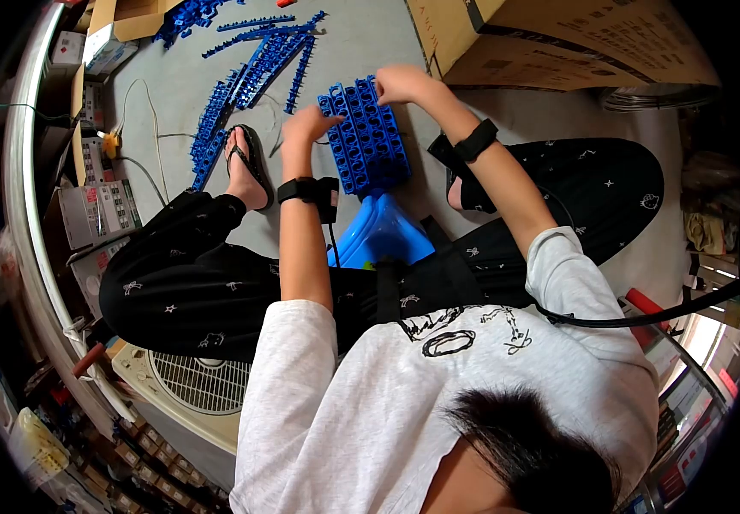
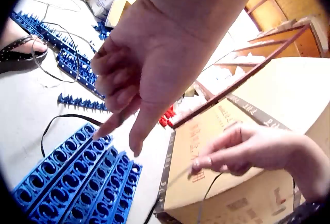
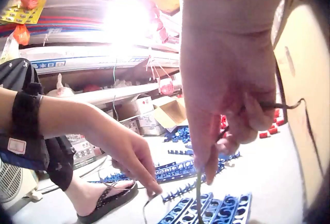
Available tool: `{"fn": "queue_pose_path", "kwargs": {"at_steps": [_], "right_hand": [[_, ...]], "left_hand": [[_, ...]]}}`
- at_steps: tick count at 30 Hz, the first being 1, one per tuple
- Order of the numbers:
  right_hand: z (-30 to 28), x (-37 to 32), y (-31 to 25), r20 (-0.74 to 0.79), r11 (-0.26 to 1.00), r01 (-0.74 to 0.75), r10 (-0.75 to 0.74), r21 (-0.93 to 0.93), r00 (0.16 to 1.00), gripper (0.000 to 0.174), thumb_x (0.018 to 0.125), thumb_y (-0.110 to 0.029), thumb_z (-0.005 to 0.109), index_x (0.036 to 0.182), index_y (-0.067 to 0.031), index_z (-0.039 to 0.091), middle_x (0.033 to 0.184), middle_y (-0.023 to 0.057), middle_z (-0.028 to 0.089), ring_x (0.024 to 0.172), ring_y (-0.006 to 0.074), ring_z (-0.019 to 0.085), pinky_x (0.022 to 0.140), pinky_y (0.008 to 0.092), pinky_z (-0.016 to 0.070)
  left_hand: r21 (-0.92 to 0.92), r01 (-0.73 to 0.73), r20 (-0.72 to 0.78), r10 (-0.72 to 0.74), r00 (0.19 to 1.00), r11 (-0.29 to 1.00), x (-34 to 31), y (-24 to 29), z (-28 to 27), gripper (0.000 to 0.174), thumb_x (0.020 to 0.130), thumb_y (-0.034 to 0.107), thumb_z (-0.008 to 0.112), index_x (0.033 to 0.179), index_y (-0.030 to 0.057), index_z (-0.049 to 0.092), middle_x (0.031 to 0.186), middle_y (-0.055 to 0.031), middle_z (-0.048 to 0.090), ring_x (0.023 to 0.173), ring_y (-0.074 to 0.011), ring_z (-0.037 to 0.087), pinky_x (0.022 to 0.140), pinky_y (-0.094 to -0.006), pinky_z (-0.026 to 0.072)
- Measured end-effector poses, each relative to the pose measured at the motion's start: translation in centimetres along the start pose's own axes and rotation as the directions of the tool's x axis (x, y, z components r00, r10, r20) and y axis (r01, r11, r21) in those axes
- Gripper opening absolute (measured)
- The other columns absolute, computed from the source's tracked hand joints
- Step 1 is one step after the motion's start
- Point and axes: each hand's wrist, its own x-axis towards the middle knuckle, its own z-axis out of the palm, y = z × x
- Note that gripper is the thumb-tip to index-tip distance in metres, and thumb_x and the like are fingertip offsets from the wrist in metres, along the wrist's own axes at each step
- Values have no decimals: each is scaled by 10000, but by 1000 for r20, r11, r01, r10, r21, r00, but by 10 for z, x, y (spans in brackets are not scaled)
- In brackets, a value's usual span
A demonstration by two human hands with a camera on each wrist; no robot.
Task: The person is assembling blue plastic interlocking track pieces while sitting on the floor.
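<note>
At 12 o'clock of the head view, see the block of blue strips, near the blue plastic piece, with the cord beside it; cannot tell whether wrapped around. Find both hands apart from each other: the right hand pinching the cord, the left hand seemingly curled on another part of it, with tightness unclear. From here, by pulling unevenly, could tip the block or make its strips spread; by leaving slack, could also catch the cord on the sandal at 10 o'clock. At 1 o'clock, notice a large carton, with contents hidden; between 10 and 11 o'clock, an opened carton, with its inside too little shown. At 11 o'clock, see loose strips lying uncontained on the floor.
</note>
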Motion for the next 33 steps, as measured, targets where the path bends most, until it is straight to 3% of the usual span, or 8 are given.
{"fn": "queue_pose_path", "kwargs": {"at_steps": [5,6,7,11,14,16,22,33], "right_hand": [[-24,-6,22,163,960,-210,241,-185,957,129,607,-201,646,672,-90,649,644,45,623,633,184,605,533,339,463],[-30,-8,21,167,961,-209,240,-184,956,129,607,-201,646,672,-90,649,644,45,623,633,184,605,533,339,463],[-36,-11,18,137,957,-199,231,-211,963,155,624,-221,660,666,-73,641,623,40,622,586,164,603,515,310,466],[-50,-18,7,103,930,-250,286,-269,953,228,646,-266,678,719,-56,630,624,51,623,574,162,609,516,293,475],[-57,-19,3,85,892,-309,354,-330,932,329,653,-307,673,851,-51,612,745,97,629,692,214,615,596,329,484],[-59,-14,5,55,866,-322,369,-382,928,398,656,-330,669,928,-49,596,821,125,627,764,248,611,645,352,486],[-48,16,-15,-245,937,-164,88,-310,966,500,706,-417,597,1039,-46,558,920,161,601,855,301,577,730,393,471],[22,197,7,-247,948,84,-164,-306,955,329,725,-337,579,907,-64,580,859,145,606,818,306,586,672,417,483]], "left_hand": [[-42,367,270,-344,900,929,-10,-63,-27,627,824,550,294,685,58,656,726,-40,639,756,-245,591,767,-397,405],[-13,328,256,-314,914,945,-18,-77,-30,621,815,550,304,672,58,655,739,-29,641,721,-252,586,768,-402,402],[-403,468,-63,-534,843,787,-28,-83,-20,500,799,399,532,1137,40,452,672,-40,591,509,-141,495,499,-293,419],[-362,495,92,-498,862,790,-46,-115,-23,606,750,353,608,1233,88,355,792,-62,581,533,-142,498,521,-291,421],[-6,683,16,-683,730,730,-47,-107,-34,550,794,468,446,1255,172,405,1242,-80,444,1161,-201,377,826,-401,372],[-76,677,-117,-681,723,732,-36,-109,-25,517,776,453,466,1201,159,443,1202,-85,467,1130,-229,392,836,-422,363],[-83,342,-687,-302,661,936,3,-101,1,399,711,391,591,1018,138,562,996,-124,558,979,-318,484,815,-423,399],[1,-291,-578,238,781,957,93,-107,28,299,776,170,515,1055,64,519,1047,-120,540,979,-292,490,822,-389,402]]}}
